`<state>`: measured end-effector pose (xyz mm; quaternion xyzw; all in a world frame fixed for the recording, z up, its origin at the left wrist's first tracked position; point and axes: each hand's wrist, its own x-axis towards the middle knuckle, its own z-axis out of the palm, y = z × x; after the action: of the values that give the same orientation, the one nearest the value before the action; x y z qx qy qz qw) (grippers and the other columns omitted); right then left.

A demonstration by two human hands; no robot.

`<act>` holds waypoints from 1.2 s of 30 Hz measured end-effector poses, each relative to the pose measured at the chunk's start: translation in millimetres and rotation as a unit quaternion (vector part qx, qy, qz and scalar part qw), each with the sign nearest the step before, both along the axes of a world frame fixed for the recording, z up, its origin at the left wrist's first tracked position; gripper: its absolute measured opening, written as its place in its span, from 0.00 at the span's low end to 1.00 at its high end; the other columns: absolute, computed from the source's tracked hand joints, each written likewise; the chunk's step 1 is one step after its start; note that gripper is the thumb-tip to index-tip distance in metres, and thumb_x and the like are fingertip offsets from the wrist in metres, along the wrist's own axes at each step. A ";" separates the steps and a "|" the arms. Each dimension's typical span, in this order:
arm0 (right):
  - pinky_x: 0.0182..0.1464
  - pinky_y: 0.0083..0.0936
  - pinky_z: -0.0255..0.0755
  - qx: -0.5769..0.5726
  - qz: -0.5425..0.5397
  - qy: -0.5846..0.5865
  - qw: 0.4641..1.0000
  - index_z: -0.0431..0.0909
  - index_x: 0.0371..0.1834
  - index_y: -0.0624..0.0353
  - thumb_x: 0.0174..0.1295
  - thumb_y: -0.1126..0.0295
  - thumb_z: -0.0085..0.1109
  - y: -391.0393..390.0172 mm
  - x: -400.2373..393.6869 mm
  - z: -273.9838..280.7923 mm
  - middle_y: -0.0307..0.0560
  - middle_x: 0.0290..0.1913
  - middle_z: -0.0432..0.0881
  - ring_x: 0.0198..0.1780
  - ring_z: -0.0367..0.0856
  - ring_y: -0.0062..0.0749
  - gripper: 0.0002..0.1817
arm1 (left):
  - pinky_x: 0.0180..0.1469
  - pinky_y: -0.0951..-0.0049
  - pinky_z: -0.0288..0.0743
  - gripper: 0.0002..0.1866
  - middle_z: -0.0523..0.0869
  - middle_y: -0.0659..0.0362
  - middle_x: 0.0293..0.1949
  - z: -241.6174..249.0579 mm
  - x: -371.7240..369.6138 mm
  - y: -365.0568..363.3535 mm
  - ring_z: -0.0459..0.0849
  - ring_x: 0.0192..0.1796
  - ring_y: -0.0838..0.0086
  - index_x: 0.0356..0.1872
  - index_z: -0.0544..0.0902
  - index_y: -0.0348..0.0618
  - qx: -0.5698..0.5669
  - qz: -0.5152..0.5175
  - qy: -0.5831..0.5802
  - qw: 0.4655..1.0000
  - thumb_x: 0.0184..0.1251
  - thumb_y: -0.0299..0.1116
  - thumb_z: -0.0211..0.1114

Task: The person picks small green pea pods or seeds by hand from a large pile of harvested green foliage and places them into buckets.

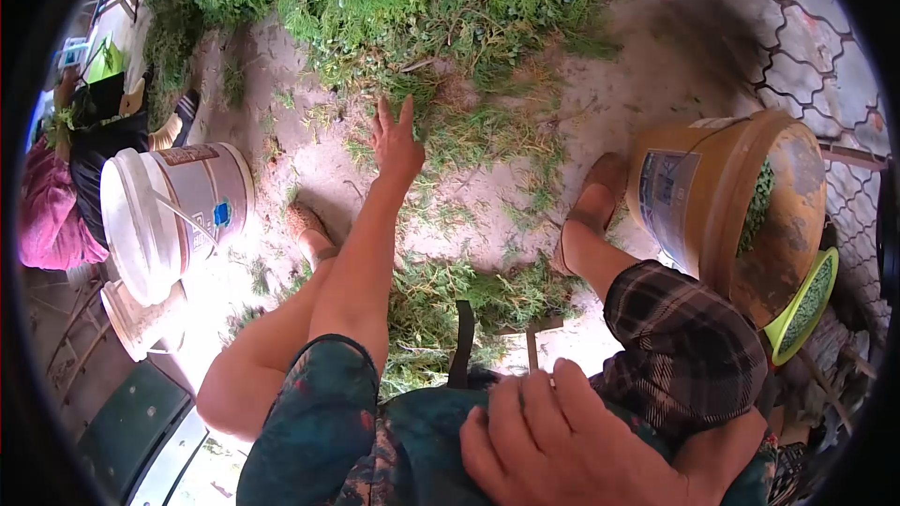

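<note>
My left hand (398,145) reaches forward above the littered floor, two fingers stretched toward a heap of green conifer sprigs (403,9). I see nothing between those fingers. The heap carries small bluish berries or cones among its feathery leaves. Close to my body, my right hand (572,440) rests over my lap, back upward, fingers slightly bent and with no object visible in it. Its palm side is hidden. Loose sprigs (450,295) lie between my feet, below the outstretched arm.
A tan bucket (680,197) with green bits inside stands at right, beside a yellow-green basin (808,309) of similar bits. At left are a white bucket (183,201), a smaller pail (141,319) and a seated person (70,197). Patterned paving (816,56) lies upper right.
</note>
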<state>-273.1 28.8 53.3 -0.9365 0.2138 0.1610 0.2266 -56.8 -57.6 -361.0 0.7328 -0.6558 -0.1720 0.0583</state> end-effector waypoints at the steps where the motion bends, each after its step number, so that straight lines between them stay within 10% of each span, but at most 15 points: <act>1: 0.49 0.38 0.67 0.003 0.000 0.003 1.000 0.72 0.39 0.63 0.51 0.68 0.52 -1.7 -0.1 0.2 0.49 0.34 0.73 0.40 0.74 0.39 0.13 | 0.62 0.54 0.63 0.43 0.47 0.43 0.70 7.4 0.9 -4.5 0.58 0.67 0.43 0.70 0.53 0.63 0.047 -0.017 0.003 0.999 0.54 0.28 0.66; 8: 0.53 0.40 0.67 0.029 -0.002 0.014 0.999 0.71 0.43 0.63 0.52 0.67 0.52 -13.9 -1.3 -3.2 0.51 0.40 0.73 0.45 0.73 0.42 0.16 | 0.44 0.58 0.76 0.43 0.67 0.42 0.58 20.7 -7.6 -46.3 0.79 0.48 0.52 0.71 0.51 0.62 0.146 0.053 0.008 0.988 0.55 0.23 0.63; 10: 0.54 0.41 0.67 0.032 0.001 0.018 0.999 0.70 0.45 0.63 0.52 0.67 0.52 -16.3 -1.4 -3.3 0.52 0.42 0.73 0.46 0.73 0.42 0.17 | 0.37 0.54 0.74 0.42 0.75 0.44 0.42 5.0 -5.1 -44.9 0.80 0.39 0.50 0.70 0.52 0.59 0.099 0.001 -0.047 0.994 0.54 0.27 0.64; 17: 0.57 0.43 0.66 0.048 0.040 0.032 0.998 0.68 0.49 0.64 0.53 0.67 0.52 -28.2 -3.4 -1.7 0.55 0.47 0.73 0.51 0.72 0.45 0.20 | 0.36 0.59 0.75 0.26 0.80 0.48 0.35 -6.7 -4.9 14.6 0.82 0.36 0.54 0.61 0.70 0.49 -0.073 -0.101 0.098 0.987 0.59 0.28 0.60; 19: 0.58 0.45 0.65 0.045 0.013 0.020 0.999 0.68 0.50 0.64 0.54 0.66 0.51 -15.4 -4.3 -9.2 0.55 0.48 0.73 0.51 0.71 0.46 0.21 | 0.35 0.60 0.76 0.19 0.81 0.48 0.34 39.4 -14.3 3.2 0.82 0.37 0.55 0.54 0.74 0.42 0.367 0.015 0.396 0.841 0.60 0.29 0.59; 23: 0.59 0.45 0.65 0.049 0.016 0.017 0.999 0.69 0.51 0.63 0.54 0.66 0.50 -26.4 -4.4 -5.1 0.55 0.48 0.73 0.52 0.71 0.46 0.21 | 0.35 0.59 0.79 0.16 0.81 0.44 0.39 16.1 -7.4 -34.3 0.83 0.37 0.53 0.50 0.75 0.43 0.161 -0.035 0.235 0.958 0.59 0.30 0.58; 25: 0.59 0.44 0.64 0.054 0.001 0.023 0.998 0.69 0.51 0.63 0.54 0.66 0.50 -25.3 -2.0 -4.3 0.55 0.47 0.73 0.52 0.71 0.46 0.21 | 0.35 0.62 0.79 0.15 0.82 0.43 0.39 -5.4 -12.3 -47.9 0.84 0.36 0.56 0.49 0.77 0.43 -0.130 0.001 0.023 0.991 0.61 0.34 0.60; 28: 0.60 0.44 0.64 0.036 -0.064 0.000 0.997 0.70 0.51 0.62 0.54 0.66 0.50 -5.6 -0.4 -15.7 0.55 0.48 0.73 0.52 0.71 0.46 0.21 | 0.31 0.68 0.78 0.18 0.83 0.45 0.39 1.1 -31.6 -40.4 0.84 0.32 0.62 0.47 0.79 0.39 0.084 -0.079 -0.060 0.991 0.60 0.40 0.64; 30: 0.60 0.44 0.63 0.015 -0.107 -0.027 0.994 0.70 0.51 0.62 0.54 0.66 0.50 0.2 -4.2 -19.0 0.55 0.48 0.73 0.52 0.71 0.46 0.20 | 0.29 0.67 0.77 0.14 0.84 0.47 0.37 15.9 -27.8 -23.4 0.85 0.35 0.63 0.41 0.81 0.40 0.291 -0.228 0.187 0.910 0.62 0.39 0.62; 33: 0.60 0.44 0.63 0.037 -0.100 -0.025 0.994 0.70 0.51 0.62 0.55 0.66 0.49 -4.7 -5.3 -19.6 0.55 0.48 0.73 0.52 0.71 0.46 0.21 | 0.26 0.70 0.78 0.07 0.85 0.50 0.36 41.3 -6.8 -18.9 0.85 0.28 0.64 0.35 0.82 0.40 0.302 -0.033 0.322 0.897 0.60 0.32 0.60; 35: 0.60 0.45 0.63 0.045 -0.093 -0.020 0.994 0.70 0.51 0.62 0.55 0.66 0.49 -6.4 -4.4 -17.9 0.55 0.48 0.73 0.52 0.71 0.47 0.21 | 0.24 0.67 0.78 0.07 0.85 0.50 0.30 -5.6 36.2 -38.6 0.83 0.23 0.61 0.36 0.83 0.42 -0.034 0.001 0.078 0.996 0.60 0.28 0.58; 36: 0.60 0.45 0.63 0.046 -0.091 -0.016 0.995 0.70 0.51 0.62 0.55 0.66 0.49 -6.5 -3.5 -19.6 0.55 0.48 0.73 0.52 0.71 0.47 0.21 | 0.29 0.63 0.79 0.08 0.84 0.47 0.31 -0.3 47.2 -54.8 0.84 0.28 0.58 0.38 0.82 0.43 -0.002 0.099 0.044 0.994 0.59 0.28 0.57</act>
<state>-276.6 22.4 33.7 -0.9043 0.2869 0.1345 0.2861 -9.6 -112.4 -361.3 0.7856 -0.5772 -0.1961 0.1056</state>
